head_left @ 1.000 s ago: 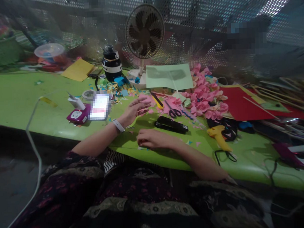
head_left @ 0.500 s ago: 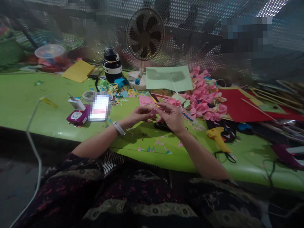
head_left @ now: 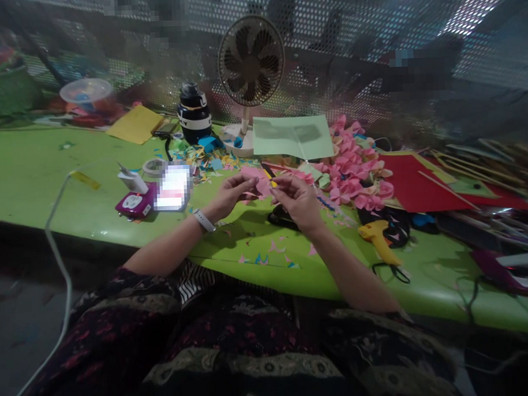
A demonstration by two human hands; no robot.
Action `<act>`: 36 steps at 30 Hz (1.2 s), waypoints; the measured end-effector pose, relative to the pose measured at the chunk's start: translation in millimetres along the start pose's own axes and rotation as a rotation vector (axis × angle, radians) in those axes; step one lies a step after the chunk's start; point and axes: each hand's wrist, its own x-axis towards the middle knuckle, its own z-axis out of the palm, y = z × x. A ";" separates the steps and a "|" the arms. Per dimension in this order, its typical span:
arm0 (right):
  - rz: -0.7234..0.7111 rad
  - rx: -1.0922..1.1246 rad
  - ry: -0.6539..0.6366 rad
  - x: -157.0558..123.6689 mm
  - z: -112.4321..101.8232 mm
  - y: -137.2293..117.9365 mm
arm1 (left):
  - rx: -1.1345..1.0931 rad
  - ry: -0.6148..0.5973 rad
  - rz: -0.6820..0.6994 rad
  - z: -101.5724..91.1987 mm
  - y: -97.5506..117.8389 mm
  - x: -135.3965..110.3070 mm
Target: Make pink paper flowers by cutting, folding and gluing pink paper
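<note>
The pink paper (head_left: 262, 188) is between the two hands, right up by the left hand (head_left: 232, 194) and just left of the right hand (head_left: 299, 202). I can't tell if either grip is pinching it.

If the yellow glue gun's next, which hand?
Right hand, likely: it's nearer the yellow glue gun, which lies to its right. The left hand would probably have to reach past it. Whether the right is free is unclear.
</note>
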 end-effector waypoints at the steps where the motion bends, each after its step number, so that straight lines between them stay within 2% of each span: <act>1: 0.009 0.017 -0.004 -0.2 0.5 0.2 | -0.013 -0.009 -0.010 -0.1 -0.7 0.2; 6: 0.020 0.036 -0.024 -0.2 2.8 2.6 | 0.070 -0.086 -0.010 -1.9 -2.9 -0.1; 9: 0.014 -0.020 -0.049 -0.2 2.3 6.4 | 0.147 -0.050 -0.016 -10.1 5.9 3.7; 13: -0.070 -0.335 -0.174 -0.2 2.0 10.5 | 0.356 0.208 0.039 -31.9 23.8 15.6; 16: -0.132 -0.609 -0.323 2.3 7.0 8.3 | 0.605 0.311 0.019 -51.5 29.0 25.4; 20: -0.054 -0.835 -0.440 12.1 19.3 0.1 | 0.764 0.199 -0.227 -77.3 22.8 34.8; 23: -0.005 -1.003 -0.444 21.8 29.8 -2.1 | 0.845 0.135 -0.275 -93.1 16.6 38.8; 25: -0.016 -1.072 -0.431 27.7 37.8 -0.3 | 0.901 0.160 -0.241 -98.6 15.3 39.9; 29: -0.011 -1.134 -0.421 35.7 50.6 3.0 | 1.137 0.386 0.041 -91.6 20.0 37.2; 30: -0.009 -1.137 -0.426 36.6 50.8 2.1 | 1.169 0.394 0.094 -86.7 21.6 35.6; 33: -0.032 -1.084 -0.413 36.1 40.3 -6.7 | 1.078 0.305 0.098 -69.0 24.4 29.7; 36: -0.117 -1.008 -0.294 31.3 21.2 -18.8 | 0.848 0.190 0.004 -53.2 23.9 24.3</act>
